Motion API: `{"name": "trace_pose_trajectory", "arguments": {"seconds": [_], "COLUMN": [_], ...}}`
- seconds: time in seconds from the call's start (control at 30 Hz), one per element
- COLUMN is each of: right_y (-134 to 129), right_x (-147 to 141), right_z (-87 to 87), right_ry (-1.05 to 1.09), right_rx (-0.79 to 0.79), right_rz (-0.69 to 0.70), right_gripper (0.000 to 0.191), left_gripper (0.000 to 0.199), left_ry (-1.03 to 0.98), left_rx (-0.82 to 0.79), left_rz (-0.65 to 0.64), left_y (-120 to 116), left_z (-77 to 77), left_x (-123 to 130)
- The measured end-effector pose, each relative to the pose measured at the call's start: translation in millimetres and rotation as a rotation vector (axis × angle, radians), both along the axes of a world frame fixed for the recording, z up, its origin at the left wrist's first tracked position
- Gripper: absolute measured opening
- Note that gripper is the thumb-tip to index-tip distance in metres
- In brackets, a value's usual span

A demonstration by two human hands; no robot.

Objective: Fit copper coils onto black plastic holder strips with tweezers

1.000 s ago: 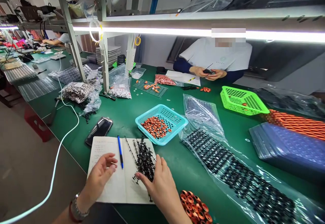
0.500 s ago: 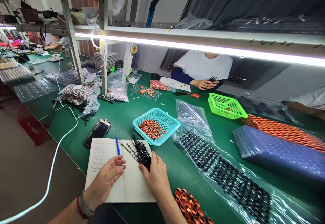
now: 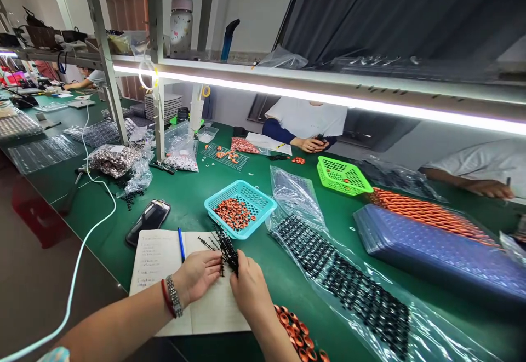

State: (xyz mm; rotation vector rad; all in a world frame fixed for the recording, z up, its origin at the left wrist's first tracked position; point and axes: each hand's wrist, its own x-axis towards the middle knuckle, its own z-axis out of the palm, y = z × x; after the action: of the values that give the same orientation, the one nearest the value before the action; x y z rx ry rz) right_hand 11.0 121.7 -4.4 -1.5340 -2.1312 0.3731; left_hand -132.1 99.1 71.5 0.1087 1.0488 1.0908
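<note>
My right hand (image 3: 251,285) is closed around the lower end of a bundle of thin black notched plastic strips (image 3: 226,246). A few strips splay out to the left of the bundle. Beside it, my left hand (image 3: 202,275) has its fingers stretched out, their tips close to the loose strips; whether they touch is hard to tell. Both hands are over an open notebook (image 3: 205,315) with handwriting on its left page. A blue pen (image 3: 181,245) lies near the notebook's fold. Behind the bundle stands a light-blue basket (image 3: 263,204) holding small orange-and-black rings (image 3: 234,213).
A phone (image 3: 148,223) lies left of the notebook. To the right are bagged rows of black parts (image 3: 341,280), stacked clear trays (image 3: 415,247) and a green basket (image 3: 343,176). Orange rings (image 3: 298,332) lie near my right forearm. A co-worker (image 3: 308,126) sits opposite; a white cable (image 3: 78,252) runs down the left.
My left hand has moved right, up to the strips. The bundle is raised and turned more upright in my right hand. The whole view has shifted slightly.
</note>
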Motion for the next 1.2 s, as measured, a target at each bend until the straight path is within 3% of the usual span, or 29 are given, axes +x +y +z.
{"name": "trace_pose_trajectory", "arguments": {"seconds": [0.2, 0.37, 0.53, 0.67, 0.77, 0.87, 1.07, 1.2], "right_y": [-14, -15, 7, 22, 26, 28, 30, 23], "right_x": [-14, -13, 14, 25, 21, 16, 22, 26], "right_z": [11.0, 28.9, 43.7, 33.6, 20.7, 13.1, 16.4, 19.6], "right_ry": [0.111, 0.239, 0.261, 0.146, 0.057, -0.005, -0.071, -0.060], "right_rx": [-0.028, -0.067, -0.129, -0.148, -0.159, -0.166, -0.143, -0.123], "right_rz": [0.146, 0.258, 0.190, 0.099, 0.078, 0.082, 0.104, 0.123], "right_gripper": [0.047, 0.052, 0.039, 0.026, 0.028, 0.015, 0.003, 0.010], "left_gripper": [0.012, 0.017, 0.019, 0.016, 0.015, 0.017, 0.016, 0.011], "left_ry": [-0.051, -0.048, -0.049, -0.045, -0.038, -0.027, 0.002, 0.017], "left_rx": [0.066, 0.039, -0.031, -0.012, -0.004, -0.010, 0.003, -0.010], "left_rz": [0.045, 0.125, 0.151, 0.222, 0.258, 0.269, 0.264, 0.246], "left_y": [0, 5, 7, 10, 12, 12, 9, 7], "left_z": [2.9, -5.0, -8.1, -6.2, -5.3, -5.7, -9.6, -13.1], "left_x": [20, 17, 7, 4, 3, 3, 7, 10]}}
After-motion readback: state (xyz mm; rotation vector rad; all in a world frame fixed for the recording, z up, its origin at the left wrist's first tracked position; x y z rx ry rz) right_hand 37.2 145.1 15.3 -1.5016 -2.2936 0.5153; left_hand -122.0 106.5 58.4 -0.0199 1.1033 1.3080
